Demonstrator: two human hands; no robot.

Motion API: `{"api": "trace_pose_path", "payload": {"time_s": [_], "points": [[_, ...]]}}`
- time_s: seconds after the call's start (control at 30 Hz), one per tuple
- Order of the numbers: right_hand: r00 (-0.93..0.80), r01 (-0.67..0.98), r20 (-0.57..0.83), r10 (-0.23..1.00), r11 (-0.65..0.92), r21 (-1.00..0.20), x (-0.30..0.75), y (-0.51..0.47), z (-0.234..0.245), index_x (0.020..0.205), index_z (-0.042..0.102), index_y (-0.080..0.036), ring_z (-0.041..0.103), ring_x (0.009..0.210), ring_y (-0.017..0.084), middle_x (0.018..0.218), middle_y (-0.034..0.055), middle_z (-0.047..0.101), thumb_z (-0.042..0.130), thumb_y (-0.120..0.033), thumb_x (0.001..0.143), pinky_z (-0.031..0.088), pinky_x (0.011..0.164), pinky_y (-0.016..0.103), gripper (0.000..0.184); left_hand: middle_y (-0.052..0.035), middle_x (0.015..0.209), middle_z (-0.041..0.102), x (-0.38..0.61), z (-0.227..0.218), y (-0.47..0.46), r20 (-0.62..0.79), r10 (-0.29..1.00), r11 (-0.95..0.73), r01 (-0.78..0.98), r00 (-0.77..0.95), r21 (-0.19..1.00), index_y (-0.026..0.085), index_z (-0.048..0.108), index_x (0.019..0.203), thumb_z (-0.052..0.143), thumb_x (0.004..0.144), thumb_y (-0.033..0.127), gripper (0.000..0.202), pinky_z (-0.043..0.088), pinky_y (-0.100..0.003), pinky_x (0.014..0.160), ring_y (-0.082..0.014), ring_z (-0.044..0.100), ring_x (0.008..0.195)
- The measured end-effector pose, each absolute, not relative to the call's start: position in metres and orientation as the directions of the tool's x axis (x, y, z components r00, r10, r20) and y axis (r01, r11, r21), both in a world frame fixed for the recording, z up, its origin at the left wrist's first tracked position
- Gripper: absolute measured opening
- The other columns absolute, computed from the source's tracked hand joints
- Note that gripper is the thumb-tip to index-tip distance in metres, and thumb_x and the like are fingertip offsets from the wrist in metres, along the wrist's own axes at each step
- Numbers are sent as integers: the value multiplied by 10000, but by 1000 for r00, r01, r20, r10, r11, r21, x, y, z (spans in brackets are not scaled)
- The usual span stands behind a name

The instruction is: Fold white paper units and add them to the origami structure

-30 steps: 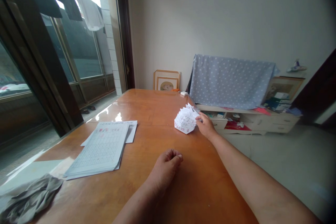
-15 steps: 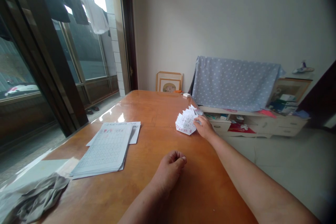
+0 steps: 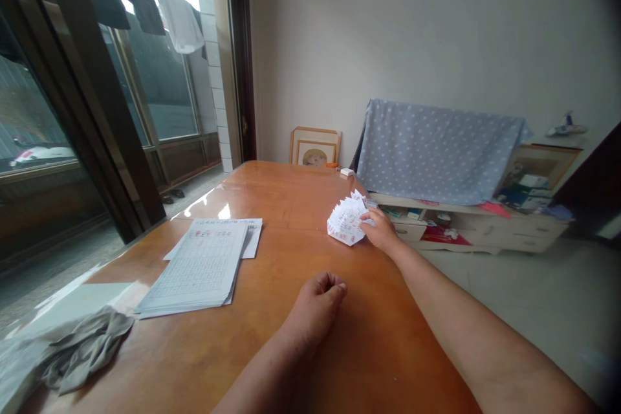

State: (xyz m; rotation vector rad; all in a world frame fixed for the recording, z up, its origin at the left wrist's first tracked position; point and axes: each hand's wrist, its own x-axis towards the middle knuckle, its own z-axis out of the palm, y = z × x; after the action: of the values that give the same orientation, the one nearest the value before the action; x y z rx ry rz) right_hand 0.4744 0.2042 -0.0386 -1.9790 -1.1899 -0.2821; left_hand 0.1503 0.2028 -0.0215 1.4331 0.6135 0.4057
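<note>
A spiky model of many folded white paper pieces (image 3: 347, 221), with reddish marks along its lower edge, stands on the wooden table (image 3: 286, 207). My right hand (image 3: 378, 226) reaches out to its right side, with thumb and fingers closed on that edge. Part of the model is hidden behind the fingertips. Nearer to me, my left hand (image 3: 317, 304) rests on the tabletop as a loose fist, thumb against the curled index finger. Nothing shows sticking out of it, and it is apart from the model.
Left on the table lie a stack of ruled, written sheets (image 3: 194, 272) and a crumpled grey cloth (image 3: 87, 349). A small white box (image 3: 346, 172) sits at the far edge. Beyond are framed pictures (image 3: 315, 145) and a low white cabinet (image 3: 485, 229) beneath a dotted blue cloth (image 3: 436, 152).
The view has shifted slightly, so the table and papers sit a little higher in the picture. Both hands keep nearly the same places, the right one still at the paper model.
</note>
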Motion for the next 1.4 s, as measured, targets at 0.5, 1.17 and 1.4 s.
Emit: {"api": "trace_pose_path", "payload": {"time_s": [0.5, 1.17, 1.4], "points": [[756, 648, 570, 322, -247, -720, 491, 192, -59, 1255, 620, -215, 556, 1255, 294, 1352, 117, 610, 521, -460, 838, 417, 1069, 434, 494, 2, 741, 590, 151, -19, 207, 15, 748, -32, 14, 663, 999, 182, 619, 822, 656, 801, 386, 208, 393, -244, 643, -135, 502, 664], [772, 607, 454, 444, -305, -734, 497, 192, -72, 864, 658, -265, 540, 1210, 349, 1060, 114, 682, 720, -426, 731, 396, 1014, 505, 218, -169, 1439, 483, 255, 8, 229, 414, 754, -624, 359, 509, 694, 213, 434, 1429, 742, 742, 361, 767, 324, -458, 1124, -347, 422, 1369], [646, 731, 575, 503, -189, -656, 486, 190, -55, 916, 650, -258, 630, 1002, 245, 1048, 47, 689, 558, -318, 828, 494, 870, 359, 141, -120, 1678, 118, 324, -9, 248, 354, 725, -676, 514, 591, 528, 354, 309, 1539, 812, 670, 366, 1004, 254, -614, 1119, -482, 122, 1497]]}}
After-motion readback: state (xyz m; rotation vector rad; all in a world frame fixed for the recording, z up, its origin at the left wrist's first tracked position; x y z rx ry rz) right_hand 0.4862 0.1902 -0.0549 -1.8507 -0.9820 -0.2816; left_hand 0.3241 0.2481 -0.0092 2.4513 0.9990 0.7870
